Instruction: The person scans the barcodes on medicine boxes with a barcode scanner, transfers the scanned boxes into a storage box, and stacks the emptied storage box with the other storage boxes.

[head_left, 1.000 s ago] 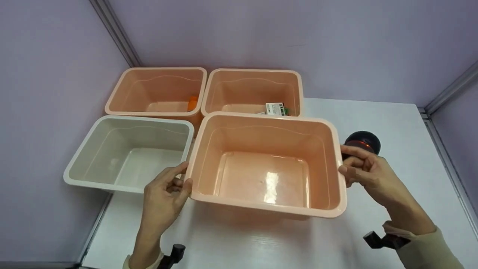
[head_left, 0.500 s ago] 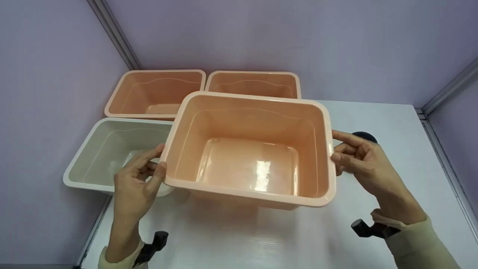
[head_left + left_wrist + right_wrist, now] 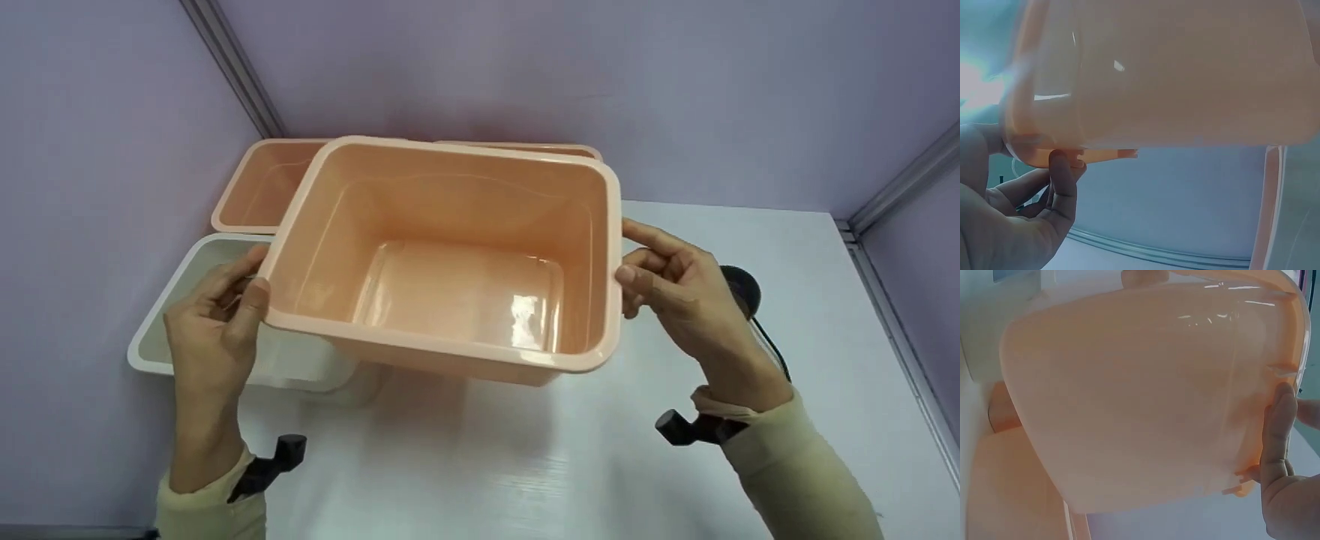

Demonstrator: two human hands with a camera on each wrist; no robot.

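An empty peach plastic bin (image 3: 450,277) hangs in the air above the table, tilted slightly toward me. My left hand (image 3: 236,289) grips its left rim, thumb on the lip and fingers curled under it. On the opposite side my right hand (image 3: 637,262) grips the right rim the same way. The left wrist view shows the bin's underside (image 3: 1174,73) with my left hand (image 3: 1055,180) curled under the lip. In the right wrist view the bin's wall (image 3: 1145,394) fills the frame, with my right hand (image 3: 1280,433) hooked on its edge.
A white bin (image 3: 161,334) sits at the left, partly under the held bin. Two more peach bins stand against the back wall, one at left (image 3: 255,187) and one largely hidden (image 3: 540,148). A black round device (image 3: 746,289) with a cable lies right of my right hand on the white table (image 3: 525,465).
Both hands have raised the peach bin off the table and carried it left and away. It now overlaps the white bin and hides most of the back bins.
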